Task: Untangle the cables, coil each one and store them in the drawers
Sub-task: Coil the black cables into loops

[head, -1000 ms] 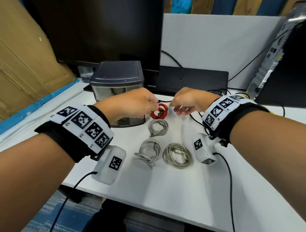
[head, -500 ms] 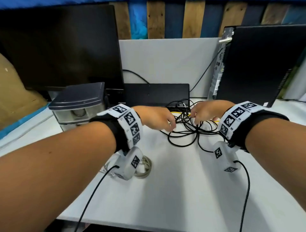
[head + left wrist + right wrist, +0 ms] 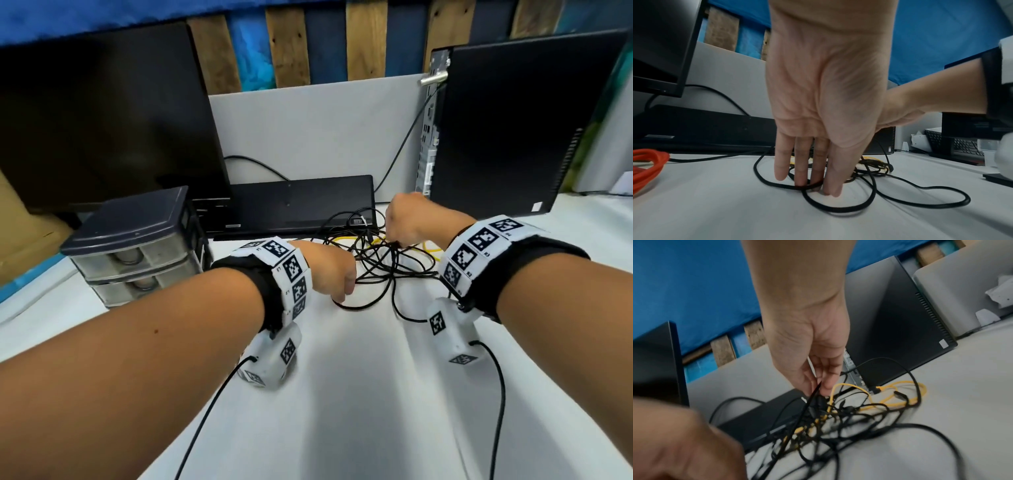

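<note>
A tangle of black cables [image 3: 376, 263] with a yellow cable [image 3: 430, 248] woven through it lies on the white table, in front of a flat black box. My left hand [image 3: 342, 294] reaches down at the tangle's near left edge. In the left wrist view its straight fingers [image 3: 801, 170] press their tips on the table, with a black cable loop [image 3: 838, 209] crossing them. My right hand [image 3: 818, 389] pinches one black strand between thumb and fingers and holds it taut above the tangle [image 3: 838, 426]. The yellow cable [image 3: 900, 382] lies behind.
A small grey drawer unit [image 3: 137, 253] stands at the left, its drawers closed. Behind are a dark monitor [image 3: 102, 130], the flat black box [image 3: 301, 202] and a black PC tower [image 3: 513, 130] at the right. A red coiled cable [image 3: 647, 165] lies left of my left hand.
My view and both hands swung right from the coiled cables to the tangle. The right hand has since risen, pinching a black strand; the left has dropped to the near loop.
</note>
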Tool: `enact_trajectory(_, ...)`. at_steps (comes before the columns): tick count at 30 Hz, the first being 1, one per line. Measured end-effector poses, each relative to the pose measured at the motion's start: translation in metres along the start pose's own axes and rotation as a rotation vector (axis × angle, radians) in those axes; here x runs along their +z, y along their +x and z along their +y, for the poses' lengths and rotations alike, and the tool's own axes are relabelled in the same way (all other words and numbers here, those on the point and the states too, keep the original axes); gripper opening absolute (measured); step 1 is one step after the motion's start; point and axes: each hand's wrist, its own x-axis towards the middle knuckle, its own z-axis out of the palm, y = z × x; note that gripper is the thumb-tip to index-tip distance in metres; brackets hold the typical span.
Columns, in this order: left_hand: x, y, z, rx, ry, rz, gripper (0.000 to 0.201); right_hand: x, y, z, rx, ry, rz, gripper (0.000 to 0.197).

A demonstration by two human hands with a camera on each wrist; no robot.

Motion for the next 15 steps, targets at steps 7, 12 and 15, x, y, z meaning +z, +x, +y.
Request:
enact_trajectory(7, -0.019, -0.02, -0.019, 0.036, -0.138, 0.319, 0.019, -0.049, -0.024, -0.009, -0.06, 0.24, 0.152, 0.021)
enact_trajectory(12, -0.04, -0.04, -0.04, -0.103, -0.284, 0.606, 0.005, -0.087, -0.039, -0.003, -0.18, 0.425, 0.4, 0.01)
enact_trajectory(15, -0.05, -0.049, -0.047, -0.14, -0.386, 0.685, 0.014, -0.106, -0.048, -0.011, -0.296, 0.469, 0.637, 0.016)
